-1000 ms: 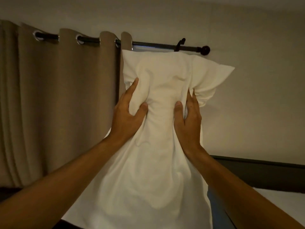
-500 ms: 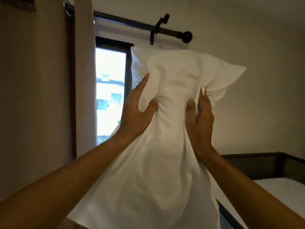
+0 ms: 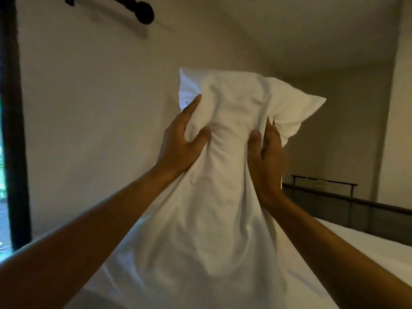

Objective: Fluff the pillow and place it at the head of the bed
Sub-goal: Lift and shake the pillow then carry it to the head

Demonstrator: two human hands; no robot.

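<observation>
Both hands, left hand (image 3: pixel 180 141) and right hand (image 3: pixel 266 157), clench the white pillow (image 3: pixel 225 175) at its pinched middle, holding it upright in the air over the bed (image 3: pixel 367 246), near the wall (image 3: pixel 100 108).

Dim beige walls (image 3: pixel 93 103) enclose the room. At nine o'clock stands a dark window frame (image 3: pixel 15 134); at eleven, a black curtain rod (image 3: pixel 142 15); at three, a dark rail (image 3: pixel 347 198).

A plain white pillow (image 3: pixel 225 175) between the hands, a beige wall (image 3: pixel 100 108) behind, a black curtain rod (image 3: pixel 142 13) above.
</observation>
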